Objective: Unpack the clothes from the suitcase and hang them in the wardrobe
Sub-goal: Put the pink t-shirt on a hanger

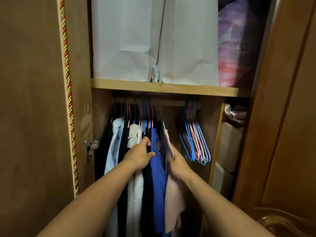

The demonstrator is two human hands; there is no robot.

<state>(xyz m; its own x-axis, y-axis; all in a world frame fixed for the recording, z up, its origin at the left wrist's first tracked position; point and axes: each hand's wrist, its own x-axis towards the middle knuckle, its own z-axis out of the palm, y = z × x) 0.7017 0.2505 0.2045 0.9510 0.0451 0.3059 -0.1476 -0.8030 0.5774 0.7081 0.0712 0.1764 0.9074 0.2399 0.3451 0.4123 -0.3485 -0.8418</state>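
Wardrobe (172, 88): standing open in front of the person, its shelf carrying two big white bags (153, 40) and a purple bundle (239, 41), the rail running just under that shelf.

Hanging clothes (130, 151): already filling the left half of the rail, packed shoulder to shoulder; pale blue, dark and white pieces are showing, so I judge a good share of the hanging is done.

Blue shirt (158, 161): hanging near the right end of that row, between a dark garment and the pink top.

Pink top (173, 199): hanging last in the row, just beside the blue shirt; it looks like the newest arrival, though that is my guess.

Spare hangers (195, 142): bunching bare at the right end of the rail, apart from the clothes, so there is room for more.

Left hand (141, 153): curling its fingers and thumb into the dark garment's edge next to the blue shirt, pinching the fabric.

Right hand (177, 162): gripping the upper edge of the pink top; it is blurred, so the finger detail is unclear.

Suitcase: not showing from here, so I cannot tell how much is left to unpack.

Stage: seemingly settling the latest garment into the row before fetching another.
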